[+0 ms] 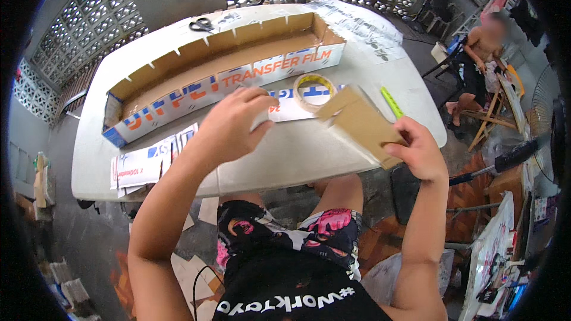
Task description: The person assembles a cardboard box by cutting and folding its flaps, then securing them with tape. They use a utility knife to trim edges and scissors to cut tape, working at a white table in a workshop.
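My right hand pinches a flat piece of brown cardboard by its near right corner, holding it tilted over the table's front edge. My left hand hovers in front of the long box, fingers bent and thumb apart, with no held thing that I can make out. The long, open cardboard box has notched upper edges and printed white outer sides. Between the box and the cardboard piece, a roll of masking tape rests on a printed white strip. A lime-green cutter lies beyond my right hand.
The white table bears black scissors behind the box, printed sheets at the far right and folded printed cardboard at the near left. Another person sits at the right. A fan stands nearby; cardboard scraps litter the floor.
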Action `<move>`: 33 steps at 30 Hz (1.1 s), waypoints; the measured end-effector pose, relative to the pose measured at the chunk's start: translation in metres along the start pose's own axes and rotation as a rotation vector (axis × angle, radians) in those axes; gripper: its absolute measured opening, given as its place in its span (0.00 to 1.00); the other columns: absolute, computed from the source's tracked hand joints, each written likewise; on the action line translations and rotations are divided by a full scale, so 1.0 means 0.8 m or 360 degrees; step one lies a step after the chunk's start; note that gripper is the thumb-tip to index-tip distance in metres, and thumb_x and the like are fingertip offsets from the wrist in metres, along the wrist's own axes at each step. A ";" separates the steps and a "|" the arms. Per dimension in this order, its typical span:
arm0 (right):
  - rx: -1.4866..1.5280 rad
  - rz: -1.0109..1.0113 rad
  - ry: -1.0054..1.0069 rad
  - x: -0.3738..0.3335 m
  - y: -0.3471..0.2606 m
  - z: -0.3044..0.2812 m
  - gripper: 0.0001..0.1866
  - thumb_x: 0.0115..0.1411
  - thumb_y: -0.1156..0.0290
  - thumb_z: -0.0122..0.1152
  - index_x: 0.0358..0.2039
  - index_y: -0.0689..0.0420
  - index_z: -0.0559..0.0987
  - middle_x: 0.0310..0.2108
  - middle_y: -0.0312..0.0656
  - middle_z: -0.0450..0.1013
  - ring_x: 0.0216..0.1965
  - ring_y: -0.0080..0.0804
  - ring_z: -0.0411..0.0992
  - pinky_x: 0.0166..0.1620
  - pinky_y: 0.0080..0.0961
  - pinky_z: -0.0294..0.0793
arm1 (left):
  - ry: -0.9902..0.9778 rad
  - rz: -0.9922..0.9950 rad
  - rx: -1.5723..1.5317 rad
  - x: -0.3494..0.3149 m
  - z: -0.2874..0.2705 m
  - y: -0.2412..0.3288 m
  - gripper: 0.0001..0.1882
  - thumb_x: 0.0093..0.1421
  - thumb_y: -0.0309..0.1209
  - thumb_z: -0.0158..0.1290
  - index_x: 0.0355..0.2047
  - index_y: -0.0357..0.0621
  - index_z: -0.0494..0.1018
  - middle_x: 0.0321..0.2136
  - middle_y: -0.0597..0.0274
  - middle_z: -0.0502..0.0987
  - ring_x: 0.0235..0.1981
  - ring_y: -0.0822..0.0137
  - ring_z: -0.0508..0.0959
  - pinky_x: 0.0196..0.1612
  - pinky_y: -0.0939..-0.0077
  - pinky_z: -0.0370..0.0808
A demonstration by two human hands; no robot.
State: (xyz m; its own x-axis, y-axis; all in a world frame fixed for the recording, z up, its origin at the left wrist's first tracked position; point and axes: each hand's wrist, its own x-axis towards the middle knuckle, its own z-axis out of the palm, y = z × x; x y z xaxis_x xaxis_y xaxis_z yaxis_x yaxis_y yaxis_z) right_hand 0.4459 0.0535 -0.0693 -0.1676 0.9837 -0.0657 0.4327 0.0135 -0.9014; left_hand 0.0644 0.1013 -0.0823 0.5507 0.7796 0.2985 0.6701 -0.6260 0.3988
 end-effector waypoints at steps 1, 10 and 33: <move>0.0236 -0.0012 0.0194 -0.020 0.025 -0.012 0.14 0.53 0.77 0.71 0.38 0.60 0.76 0.38 0.38 0.78 0.39 0.26 0.75 0.45 0.27 0.75 | -0.0019 0.0080 0.0004 0.018 0.018 0.004 0.23 0.58 0.30 0.63 0.54 0.41 0.75 0.54 0.48 0.74 0.58 0.47 0.73 0.62 0.57 0.69; 0.1426 -0.0237 0.0895 -0.100 0.133 0.005 0.21 0.59 0.82 0.65 0.53 0.62 0.73 0.49 0.41 0.77 0.51 0.33 0.75 0.58 0.37 0.74 | -0.0320 0.0246 0.0134 0.129 0.077 0.000 0.30 0.51 0.42 0.68 0.56 0.55 0.77 0.60 0.46 0.67 0.60 0.43 0.70 0.65 0.51 0.65; 0.1517 -0.0276 0.0803 -0.060 0.128 0.045 0.22 0.65 0.75 0.62 0.58 0.62 0.70 0.54 0.44 0.74 0.54 0.37 0.74 0.61 0.35 0.71 | -0.0095 0.0165 0.0039 0.013 0.026 -0.023 0.15 0.43 0.27 0.70 0.28 0.39 0.74 0.50 0.53 0.72 0.53 0.50 0.73 0.57 0.56 0.67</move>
State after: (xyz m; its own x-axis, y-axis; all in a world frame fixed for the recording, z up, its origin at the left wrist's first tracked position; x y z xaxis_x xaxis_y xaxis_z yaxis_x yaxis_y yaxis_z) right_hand 0.4661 0.0013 -0.1737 0.3166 0.9451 0.0810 -0.4624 0.2283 -0.8568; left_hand 0.0681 0.1204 -0.1042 0.6459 0.7084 0.2844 0.6194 -0.7042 0.3471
